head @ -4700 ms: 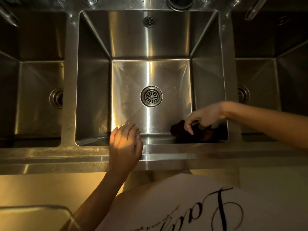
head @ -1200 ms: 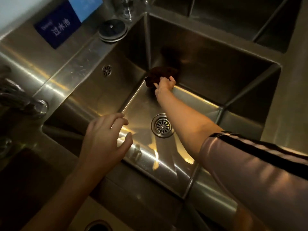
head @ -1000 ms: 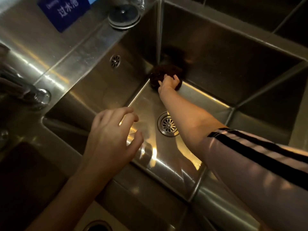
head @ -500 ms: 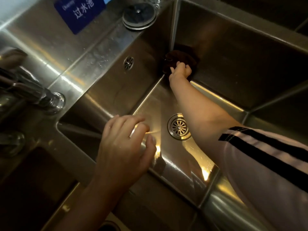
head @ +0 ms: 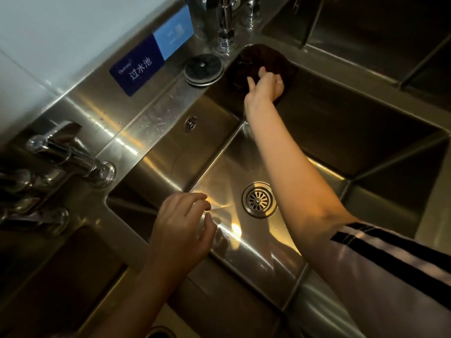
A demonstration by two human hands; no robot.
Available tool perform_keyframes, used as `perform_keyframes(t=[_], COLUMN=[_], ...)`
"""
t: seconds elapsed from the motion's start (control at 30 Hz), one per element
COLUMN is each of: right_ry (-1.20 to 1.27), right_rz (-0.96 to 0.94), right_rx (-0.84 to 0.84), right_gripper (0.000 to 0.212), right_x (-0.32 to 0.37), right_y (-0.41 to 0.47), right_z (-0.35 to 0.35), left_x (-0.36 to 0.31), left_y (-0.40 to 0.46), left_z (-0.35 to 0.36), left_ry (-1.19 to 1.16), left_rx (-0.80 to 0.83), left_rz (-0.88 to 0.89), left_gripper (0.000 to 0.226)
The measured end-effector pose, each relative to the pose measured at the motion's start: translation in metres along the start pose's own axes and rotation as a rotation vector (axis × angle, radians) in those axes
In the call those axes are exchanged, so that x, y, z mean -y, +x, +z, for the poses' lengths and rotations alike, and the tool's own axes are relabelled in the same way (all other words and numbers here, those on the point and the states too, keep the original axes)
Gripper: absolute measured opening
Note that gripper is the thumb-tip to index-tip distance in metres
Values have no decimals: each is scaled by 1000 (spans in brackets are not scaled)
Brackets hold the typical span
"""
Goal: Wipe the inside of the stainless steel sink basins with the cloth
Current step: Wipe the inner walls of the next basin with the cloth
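Observation:
The middle stainless steel sink basin (head: 214, 167) fills the view, with a round drain (head: 259, 200) in its floor. A dark brown cloth (head: 258, 59) lies against the basin's far right corner, just under the rim. My right hand (head: 264, 87) reaches across the basin and presses the cloth against the steel, fingers spread on it. My left hand (head: 180, 228) hovers over the basin's near left rim, fingers loosely curled, holding nothing.
A round drain stopper (head: 203, 69) lies on the back ledge beside the cloth. A chrome faucet (head: 224, 20) rises behind it, and another faucet (head: 70, 154) stands at the left. A blue sign (head: 146, 59) is on the backsplash. Other basins lie right (head: 366, 32) and left (head: 48, 276).
My right hand has slid the cloth from the floor's far corner up the corner of the walls to just below the rim. The left hand stays near the rim.

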State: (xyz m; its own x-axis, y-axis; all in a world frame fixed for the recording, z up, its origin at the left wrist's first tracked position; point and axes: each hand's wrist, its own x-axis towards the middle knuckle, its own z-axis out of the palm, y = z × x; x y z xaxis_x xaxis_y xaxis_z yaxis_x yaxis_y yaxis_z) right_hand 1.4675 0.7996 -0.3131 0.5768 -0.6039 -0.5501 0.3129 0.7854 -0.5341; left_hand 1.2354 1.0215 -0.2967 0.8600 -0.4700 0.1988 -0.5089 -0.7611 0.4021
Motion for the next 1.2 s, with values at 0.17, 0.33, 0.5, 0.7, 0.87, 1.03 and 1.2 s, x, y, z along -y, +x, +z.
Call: perform_keyframes(t=[0.17,0.33,0.5,0.7,0.87,1.03,1.2], right_ry=[-18,-7,-112,-282,-423,-468,-384], right_rz=[6,55,89,80,56,1,-107], right_rx=[12,38,-18,-193,-269,-283,-197], right_gripper=[55,53,50,51,50,44,38], right_x=[-4,-17,-38,-64,-72,-59,-28], right_y=[1,15,37,69,75,60,35], right_z=[-6,-23,-50,-81,-89,-80,-54], left_x=[1,2,2,1,0,0,1], left_y=[-1,-1,0,1,1,1,-1], left_z=[2,4,4,3,1,-2,-2], left_ry=[-11,-10,-12,-6,-11,-46,-75], left_rx=[6,14,13,17,12,34,38], left_rz=[-7,-11,-7,-12,-35,11,13], left_gripper=[24,24,24,26,29,26,23])
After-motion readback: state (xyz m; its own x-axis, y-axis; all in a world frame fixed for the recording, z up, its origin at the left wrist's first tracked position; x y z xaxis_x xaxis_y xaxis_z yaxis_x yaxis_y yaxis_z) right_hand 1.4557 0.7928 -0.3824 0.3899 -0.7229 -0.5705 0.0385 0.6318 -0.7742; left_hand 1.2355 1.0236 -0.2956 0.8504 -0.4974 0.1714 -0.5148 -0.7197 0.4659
